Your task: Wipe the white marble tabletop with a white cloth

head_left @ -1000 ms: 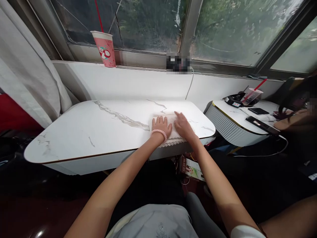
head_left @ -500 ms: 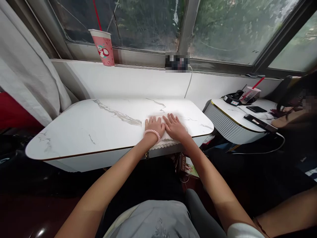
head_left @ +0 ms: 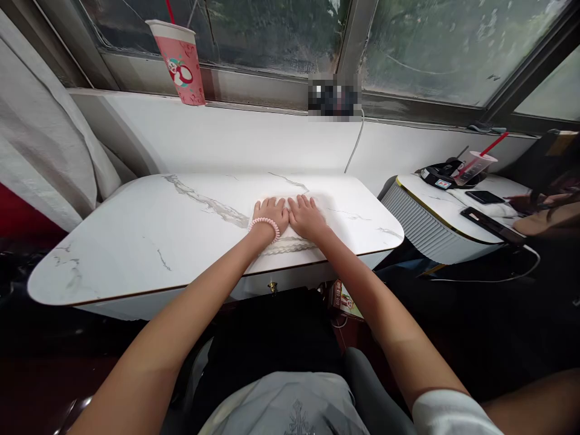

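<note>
Now my left hand (head_left: 270, 212) and right hand (head_left: 308, 216), drawn together since a second ago, press flat and open, gripping nothing, on what seems a white lace-edged folded cloth (head_left: 290, 244) atop the white marble-patterned table (head_left: 158, 229).

Two bare arms reach up from the bottom of the frame, hands side by side at centre.

The left hand (head_left: 270, 213) and right hand (head_left: 307, 215) lie flat, palms down, fingers (head_left: 312, 202) extended and close together, the two hands touching along their inner edges. Both forearms are straight and converge toward the middle; a pink bead bracelet (head_left: 264, 223) circles the left wrist.
</note>
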{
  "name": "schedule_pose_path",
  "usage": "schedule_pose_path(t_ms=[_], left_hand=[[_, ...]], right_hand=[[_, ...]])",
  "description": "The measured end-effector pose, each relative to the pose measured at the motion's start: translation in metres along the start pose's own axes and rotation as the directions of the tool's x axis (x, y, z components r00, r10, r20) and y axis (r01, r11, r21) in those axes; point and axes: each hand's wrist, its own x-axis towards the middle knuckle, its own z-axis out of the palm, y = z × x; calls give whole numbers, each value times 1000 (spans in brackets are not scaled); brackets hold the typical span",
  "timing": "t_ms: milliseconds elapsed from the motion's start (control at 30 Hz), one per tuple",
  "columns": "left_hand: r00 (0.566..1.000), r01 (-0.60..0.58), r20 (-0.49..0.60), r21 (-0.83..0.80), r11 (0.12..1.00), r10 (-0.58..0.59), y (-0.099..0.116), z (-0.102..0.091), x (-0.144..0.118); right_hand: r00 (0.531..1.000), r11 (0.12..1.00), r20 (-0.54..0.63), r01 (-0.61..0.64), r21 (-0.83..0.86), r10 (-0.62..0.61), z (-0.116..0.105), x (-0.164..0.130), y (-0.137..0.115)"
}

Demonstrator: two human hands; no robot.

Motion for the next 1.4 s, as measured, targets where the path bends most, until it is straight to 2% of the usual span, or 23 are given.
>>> schedule_pose_path(t_ms=[133,433,533,767,933,1067,1233,1400], left_hand=[[999,36,-39,9,999,-36,-24,2,28],[995,46,-89,-39,998,-49,-77,4,106],[994,54,-89,-62,997,-59,-88,4,129],[990,54,-124,-77,996,-64,-112,8,171],[989,58,-134,-78,995,-68,-121,10,183],[989,50,-137,-67,996,-59,-121,11,182],[991,46,-121,-51,998,-52,-117,11,172],[989,63,-133,-36,997,-67,-114,8,151]], right_hand=[[999,995,-5,44,91,-43,11,41,-2],[995,930,-80,-32,366,65,32,133,2],[990,923,-111,-39,384,88,39,159,5],[983,938,-181,36,346,29,54,208,5],[977,959,-199,-22,283,81,57,220,4],[975,960,-210,-9,278,70,58,219,3],[976,957,-212,7,289,57,56,208,-1],[977,957,-209,19,290,44,51,188,-10]])
